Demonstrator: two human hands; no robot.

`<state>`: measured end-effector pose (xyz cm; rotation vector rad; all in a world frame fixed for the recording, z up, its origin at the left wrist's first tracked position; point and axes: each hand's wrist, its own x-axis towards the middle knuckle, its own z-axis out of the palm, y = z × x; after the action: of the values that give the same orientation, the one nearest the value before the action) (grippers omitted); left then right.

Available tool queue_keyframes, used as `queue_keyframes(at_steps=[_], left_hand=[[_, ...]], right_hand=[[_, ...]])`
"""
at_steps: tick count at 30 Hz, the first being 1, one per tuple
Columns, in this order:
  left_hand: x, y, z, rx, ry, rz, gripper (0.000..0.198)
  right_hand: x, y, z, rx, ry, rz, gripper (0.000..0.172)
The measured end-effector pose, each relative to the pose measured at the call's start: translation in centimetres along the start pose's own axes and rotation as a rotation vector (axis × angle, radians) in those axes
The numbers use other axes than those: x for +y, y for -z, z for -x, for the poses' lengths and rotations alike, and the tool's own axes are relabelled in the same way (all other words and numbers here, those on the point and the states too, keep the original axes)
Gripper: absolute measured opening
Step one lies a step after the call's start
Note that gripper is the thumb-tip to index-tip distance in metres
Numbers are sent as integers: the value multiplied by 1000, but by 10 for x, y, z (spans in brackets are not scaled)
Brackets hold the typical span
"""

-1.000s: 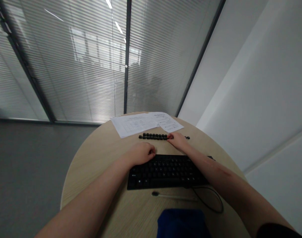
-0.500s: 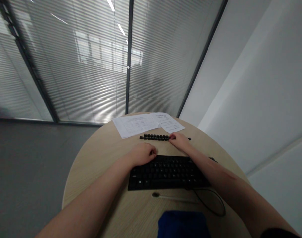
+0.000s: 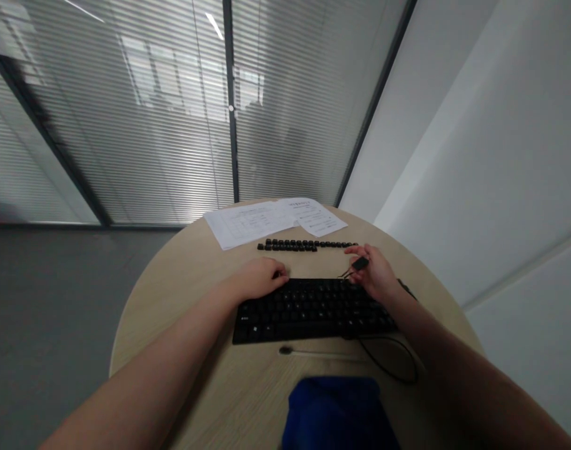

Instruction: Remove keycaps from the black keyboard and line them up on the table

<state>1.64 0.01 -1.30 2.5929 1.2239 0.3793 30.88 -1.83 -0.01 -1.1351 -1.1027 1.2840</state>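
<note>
A black keyboard (image 3: 308,309) lies on the round wooden table. My left hand (image 3: 262,277) rests at its far left edge, with the fingers curled closed against that edge. My right hand (image 3: 372,272) is raised over the far right part of the keyboard. Between its fingers is a small keycap puller (image 3: 360,264) with a black handle, its thin wire prongs pointing left and down toward the keys. Beyond the keyboard, loose black keycaps (image 3: 290,245) stand lined up in two rows, the farther row reaching more to the right.
Printed sheets of paper (image 3: 252,222) lie at the table's far edge. In front of the keyboard are a thin pale stick with a dark brush-like head (image 3: 286,351) and a looped black cable (image 3: 405,379). Blue cloth (image 3: 337,409) shows at the near edge. Glass panels with blinds stand behind.
My right hand has come back from the keycap rows to above the keyboard, and the keycap puller now shows in it. My left hand stays at the keyboard's edge. The view has shifted slightly.
</note>
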Motion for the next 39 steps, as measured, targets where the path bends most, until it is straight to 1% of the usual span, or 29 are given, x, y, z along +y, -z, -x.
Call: queue_keyframes(at_steps=[3,5,7,10,13,17,23,29,32,35,37,39], left_hand=[[0,0,0,-14,29,10,31],[0,1,0,-20,41,38,32],[-1,2,0,-30,44,74,32],[-1,3,0,-43,47,113,32],[-2,3,0,-44,56,134,31],[-7,4,0,-35,85,146,29],[-14,5,1,-1,131,114,29],[-20,0,-2,27,133,101,28],[-22,-1,-2,30,132,108,28],[-20,1,-2,28,130,115,28],[-17,2,-1,20,130,117,29],[-15,4,0,12,134,118,30]], right_hand=[[13,-6,4,-50,-38,-74,35],[18,-9,6,-105,-32,-63,35],[20,-11,6,-169,-6,-14,37],[23,-9,7,-229,79,59,43],[29,-8,6,-199,130,56,40],[35,-10,3,-129,77,24,38],[34,-15,8,-161,65,104,39],[35,-21,12,-171,123,216,42],[36,-22,12,-176,131,228,45],[36,-22,13,-166,124,232,45],[36,-21,14,-155,154,251,42],[37,-20,17,-140,231,305,37]])
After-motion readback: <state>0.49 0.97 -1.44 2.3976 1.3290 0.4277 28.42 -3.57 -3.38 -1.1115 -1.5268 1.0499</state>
